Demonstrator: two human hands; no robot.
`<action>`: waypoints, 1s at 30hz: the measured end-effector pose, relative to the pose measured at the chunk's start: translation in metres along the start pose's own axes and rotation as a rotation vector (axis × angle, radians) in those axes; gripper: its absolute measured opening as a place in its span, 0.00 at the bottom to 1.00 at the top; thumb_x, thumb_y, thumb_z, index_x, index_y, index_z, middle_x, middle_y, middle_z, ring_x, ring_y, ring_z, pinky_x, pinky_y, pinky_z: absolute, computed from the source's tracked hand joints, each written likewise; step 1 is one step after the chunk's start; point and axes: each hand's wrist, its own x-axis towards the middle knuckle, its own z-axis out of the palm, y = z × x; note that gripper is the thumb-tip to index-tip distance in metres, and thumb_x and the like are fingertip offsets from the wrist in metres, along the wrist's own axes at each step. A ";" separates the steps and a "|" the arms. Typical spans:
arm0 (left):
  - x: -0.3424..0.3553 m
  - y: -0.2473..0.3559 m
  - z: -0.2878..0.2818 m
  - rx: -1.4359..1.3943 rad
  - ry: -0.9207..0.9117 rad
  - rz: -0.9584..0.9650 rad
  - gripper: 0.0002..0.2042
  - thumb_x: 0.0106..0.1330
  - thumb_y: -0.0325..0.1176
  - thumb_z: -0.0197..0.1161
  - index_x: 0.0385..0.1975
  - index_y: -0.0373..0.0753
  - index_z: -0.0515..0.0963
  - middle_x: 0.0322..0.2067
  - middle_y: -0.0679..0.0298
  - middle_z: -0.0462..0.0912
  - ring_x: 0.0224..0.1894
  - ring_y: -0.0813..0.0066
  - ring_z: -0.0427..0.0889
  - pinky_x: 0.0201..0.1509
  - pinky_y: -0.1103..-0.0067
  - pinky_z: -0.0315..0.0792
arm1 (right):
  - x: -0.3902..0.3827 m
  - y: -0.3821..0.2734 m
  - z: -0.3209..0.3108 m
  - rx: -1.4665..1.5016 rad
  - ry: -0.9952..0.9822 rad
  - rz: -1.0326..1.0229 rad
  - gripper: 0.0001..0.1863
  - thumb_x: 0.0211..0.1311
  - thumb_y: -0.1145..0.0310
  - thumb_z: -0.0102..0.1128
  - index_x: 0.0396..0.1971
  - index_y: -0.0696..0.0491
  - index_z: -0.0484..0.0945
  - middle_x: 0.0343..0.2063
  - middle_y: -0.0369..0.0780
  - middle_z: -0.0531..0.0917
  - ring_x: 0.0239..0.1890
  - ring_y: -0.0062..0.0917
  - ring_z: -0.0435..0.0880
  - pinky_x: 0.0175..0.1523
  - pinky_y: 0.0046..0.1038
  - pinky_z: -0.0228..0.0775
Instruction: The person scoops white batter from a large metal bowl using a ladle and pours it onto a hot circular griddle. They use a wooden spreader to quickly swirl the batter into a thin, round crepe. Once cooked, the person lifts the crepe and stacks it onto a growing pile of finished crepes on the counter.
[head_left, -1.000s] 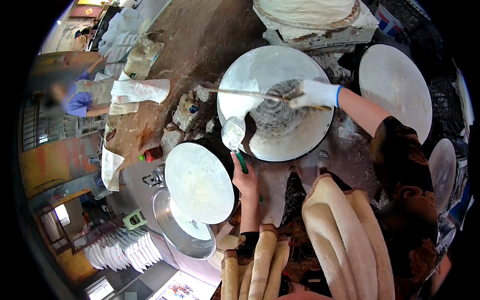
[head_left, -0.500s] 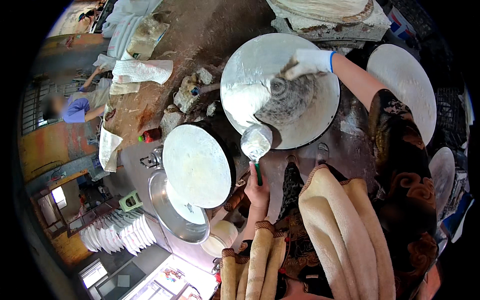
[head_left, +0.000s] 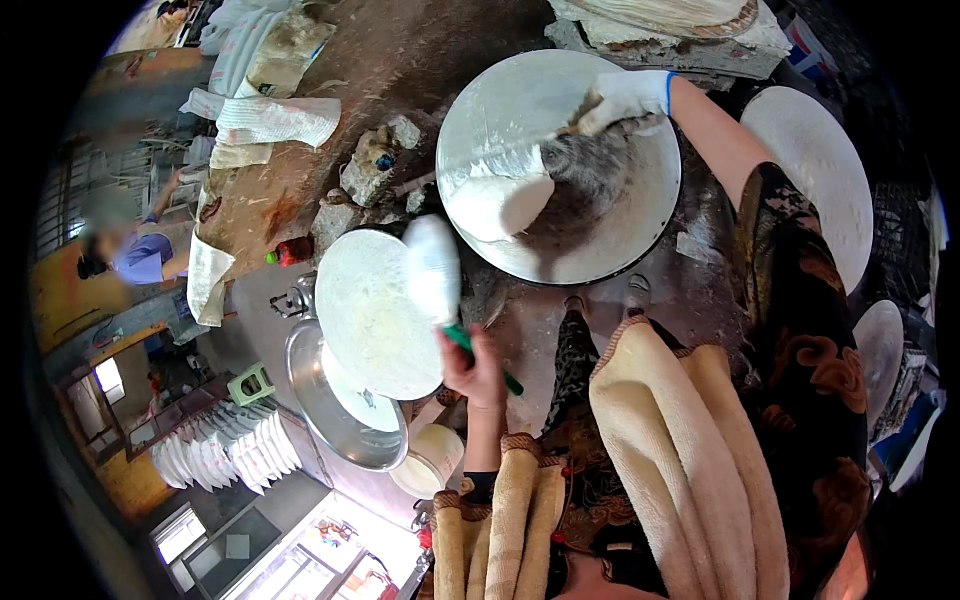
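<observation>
My left hand (head_left: 474, 368) is closed round the green handle of a ladle (head_left: 433, 272). The ladle's bowl is whitish and smeared by motion, and hangs over the right edge of a white round disc (head_left: 375, 315). My right hand (head_left: 622, 100), in a white glove with a blue cuff, is over the far right part of a large round white pan (head_left: 620, 245). Its fingers are curled; what they hold is not clear. Below them is a blurred dark grey patch (head_left: 600, 165). Beside that patch lies a thick white batter-like mass (head_left: 498, 205).
A steel basin (head_left: 345, 435) stands partly under the disc, with a white bucket (head_left: 428, 462) near it. Broken stone lumps (head_left: 368, 175) lie left of the pan. More round discs (head_left: 815, 185) stand at the right. A person (head_left: 145, 255) is at the far left.
My left hand has swung the ladle left, away from the pan's near edge to the disc. My right hand stays over the pan, slightly further right. The white mass has a rounder edge.
</observation>
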 end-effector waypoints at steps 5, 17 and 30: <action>0.049 0.043 -0.025 -0.376 0.438 -0.421 0.26 0.67 0.24 0.57 0.64 0.38 0.60 0.19 0.68 0.71 0.14 0.83 0.67 0.15 0.85 0.62 | -0.031 -0.001 -0.006 -0.177 -0.248 0.085 0.23 0.57 0.59 0.64 0.50 0.56 0.81 0.15 0.32 0.75 0.13 0.14 0.70 0.17 0.20 0.62; 0.066 0.001 -0.074 -1.161 0.254 -0.733 0.10 0.72 0.34 0.53 0.28 0.40 0.66 0.19 0.70 0.67 0.14 0.84 0.63 0.15 0.86 0.63 | 0.000 0.016 -0.026 -0.127 -0.188 0.088 0.17 0.58 0.60 0.62 0.41 0.58 0.81 0.15 0.33 0.75 0.12 0.15 0.68 0.15 0.21 0.58; 0.011 0.026 -0.116 -1.304 0.307 -0.730 0.14 0.73 0.36 0.52 0.24 0.38 0.67 0.18 0.69 0.67 0.15 0.83 0.65 0.14 0.86 0.62 | 0.023 -0.016 -0.030 -0.259 -0.133 -0.014 0.26 0.51 0.59 0.67 0.49 0.59 0.80 0.17 0.36 0.79 0.16 0.17 0.74 0.16 0.21 0.62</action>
